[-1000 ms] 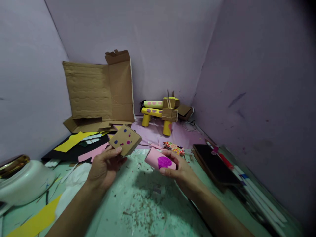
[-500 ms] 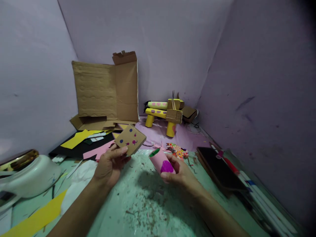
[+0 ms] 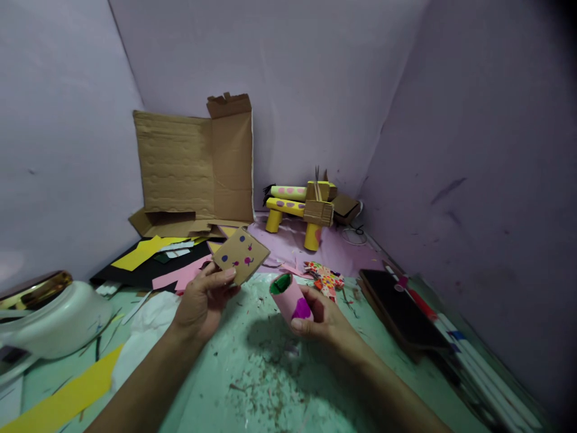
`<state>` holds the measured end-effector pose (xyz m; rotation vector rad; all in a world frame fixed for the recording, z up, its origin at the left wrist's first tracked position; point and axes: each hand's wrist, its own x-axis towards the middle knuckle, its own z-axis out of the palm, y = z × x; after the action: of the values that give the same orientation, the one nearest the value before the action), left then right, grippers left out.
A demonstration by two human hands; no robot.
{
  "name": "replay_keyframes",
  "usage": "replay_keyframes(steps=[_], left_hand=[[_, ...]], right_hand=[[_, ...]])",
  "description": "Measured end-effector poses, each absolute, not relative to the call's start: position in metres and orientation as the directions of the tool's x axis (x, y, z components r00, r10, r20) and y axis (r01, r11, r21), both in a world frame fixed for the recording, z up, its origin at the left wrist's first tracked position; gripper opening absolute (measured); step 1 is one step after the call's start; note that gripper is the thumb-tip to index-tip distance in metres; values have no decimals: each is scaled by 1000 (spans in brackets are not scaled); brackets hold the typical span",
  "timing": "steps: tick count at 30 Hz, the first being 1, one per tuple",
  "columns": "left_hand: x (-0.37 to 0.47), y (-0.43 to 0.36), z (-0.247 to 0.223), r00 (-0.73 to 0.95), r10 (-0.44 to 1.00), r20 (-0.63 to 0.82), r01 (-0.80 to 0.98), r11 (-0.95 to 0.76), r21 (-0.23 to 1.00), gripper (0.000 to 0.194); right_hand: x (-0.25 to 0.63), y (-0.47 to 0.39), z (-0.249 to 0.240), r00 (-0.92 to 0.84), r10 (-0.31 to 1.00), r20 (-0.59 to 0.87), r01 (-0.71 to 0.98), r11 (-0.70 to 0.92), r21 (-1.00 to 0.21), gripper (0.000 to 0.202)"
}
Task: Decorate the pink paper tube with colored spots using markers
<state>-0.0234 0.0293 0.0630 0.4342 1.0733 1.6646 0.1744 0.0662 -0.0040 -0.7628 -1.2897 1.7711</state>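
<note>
Between thumb and fingers, my left hand (image 3: 205,300) grips a square cardboard piece (image 3: 246,251) marked with dark blue and magenta spots. The piece is tilted, its spotted face towards me. To its right, my right hand (image 3: 322,316) is closed round a pink paper tube (image 3: 288,297) with a magenta patch on its side and green inside its open end. The tube leans to the left, apart from the cardboard. Both are held above the green tabletop (image 3: 216,385); part of each hand's fingers is hidden behind what it holds.
Yellow tube figures (image 3: 293,207) stand at the back before an opened cardboard box (image 3: 193,162). On the left lie yellow strips (image 3: 67,394), white tissue (image 3: 146,325) and a white rounded object (image 3: 72,316). A dark flat slab (image 3: 401,307) and white markers (image 3: 491,367) lie right. Brown scraps litter the table.
My right hand has turned the pink tube slightly, so more of its green inside shows and it has shifted a little left. The left hand and cardboard have barely moved.
</note>
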Motion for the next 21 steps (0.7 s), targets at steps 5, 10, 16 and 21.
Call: replay_keyframes(steps=[5, 10, 16, 21], left_hand=[[-22, 30, 64, -391, 893, -224, -563, -39, 826, 32], [-23, 30, 63, -415, 892, -182, -497, -54, 866, 39], [-23, 34, 54, -439, 895, -77, -356, -95, 930, 50], [-23, 40, 38, -533, 846, 7, -137, -94, 986, 56]], right_hand=[[175, 63, 2, -521, 853, 25, -279, -142, -950, 54], [175, 63, -1, -537, 841, 64, -317, -131, -939, 55], [177, 63, 0, -539, 838, 90, -314, -101, -944, 54], [180, 62, 8, -508, 857, 85, -313, -91, -945, 50]])
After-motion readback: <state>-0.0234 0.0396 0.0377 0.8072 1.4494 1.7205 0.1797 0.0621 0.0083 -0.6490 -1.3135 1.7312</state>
